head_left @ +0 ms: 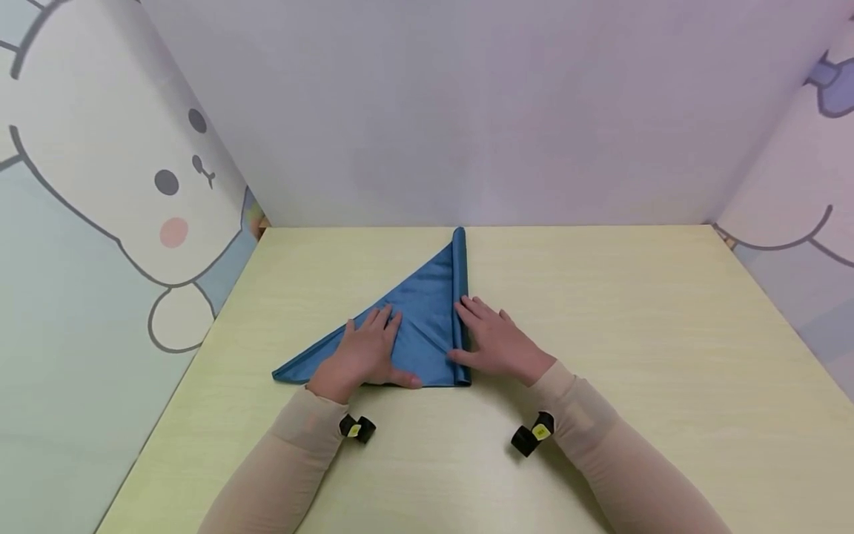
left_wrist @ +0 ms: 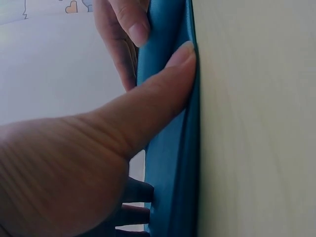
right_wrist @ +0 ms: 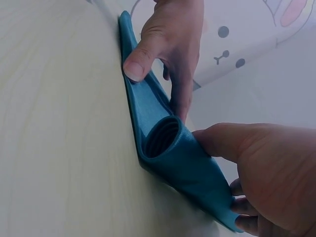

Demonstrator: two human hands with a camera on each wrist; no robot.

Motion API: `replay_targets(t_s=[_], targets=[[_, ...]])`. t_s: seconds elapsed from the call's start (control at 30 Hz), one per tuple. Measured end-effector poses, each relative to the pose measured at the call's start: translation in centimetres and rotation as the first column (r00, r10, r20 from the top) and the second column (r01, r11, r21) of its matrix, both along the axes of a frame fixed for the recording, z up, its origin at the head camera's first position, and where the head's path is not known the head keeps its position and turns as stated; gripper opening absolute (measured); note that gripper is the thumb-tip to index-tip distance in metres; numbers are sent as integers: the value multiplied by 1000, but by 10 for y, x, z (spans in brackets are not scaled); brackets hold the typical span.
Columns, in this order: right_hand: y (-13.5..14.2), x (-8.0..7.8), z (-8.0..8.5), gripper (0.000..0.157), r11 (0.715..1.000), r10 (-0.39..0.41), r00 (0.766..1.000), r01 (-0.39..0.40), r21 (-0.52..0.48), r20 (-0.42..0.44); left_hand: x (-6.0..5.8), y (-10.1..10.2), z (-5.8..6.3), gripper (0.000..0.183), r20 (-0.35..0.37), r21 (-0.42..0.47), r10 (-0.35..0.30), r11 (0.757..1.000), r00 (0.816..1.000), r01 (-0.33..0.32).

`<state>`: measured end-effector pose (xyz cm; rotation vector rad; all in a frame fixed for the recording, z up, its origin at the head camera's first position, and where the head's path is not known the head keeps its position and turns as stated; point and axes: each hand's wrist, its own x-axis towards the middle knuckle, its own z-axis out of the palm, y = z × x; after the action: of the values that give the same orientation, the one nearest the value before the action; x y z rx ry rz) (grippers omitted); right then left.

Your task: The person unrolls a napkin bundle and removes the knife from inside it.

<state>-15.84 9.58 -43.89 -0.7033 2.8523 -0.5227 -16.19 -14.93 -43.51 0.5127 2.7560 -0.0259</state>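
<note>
A blue cloth [head_left: 427, 289] lies on the table as a triangle, with its long point toward the left. Its right edge is wound into a narrow roll [head_left: 460, 263]; the right wrist view shows the layered spiral at the roll's near end [right_wrist: 165, 137]. My left hand [head_left: 363, 352] rests spread on the flat part, thumb along the near edge. At the roll, my right hand [head_left: 499, 343] touches it from the right, fingers extended along it and thumb reaching over the near part.
The pale wooden table [head_left: 620, 319] extends to both sides of the cloth and toward me. A plain light wall [head_left: 467, 111] stands along its far edge. A panel with a cartoon animal [head_left: 120, 163] borders the left side, and another printed panel [head_left: 787, 193] the right.
</note>
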Motion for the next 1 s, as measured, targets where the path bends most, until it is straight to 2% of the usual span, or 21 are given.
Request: replay_targets(t_s=[0.37, 0.7, 1.0], targets=[[3, -1, -1, 89, 1000, 15, 1000, -15, -23, 24, 1, -1, 0, 127, 0, 3, -2, 1000, 1000, 2], [3, -2, 0, 90, 1000, -9, 997, 10, -20, 83, 3, -1, 3, 126, -8, 12, -6, 1000, 1000, 7], [4, 0, 2, 90, 1000, -13, 995, 15, -10, 100, 1, -2, -2, 128, -17, 2, -7, 1000, 1000, 7]])
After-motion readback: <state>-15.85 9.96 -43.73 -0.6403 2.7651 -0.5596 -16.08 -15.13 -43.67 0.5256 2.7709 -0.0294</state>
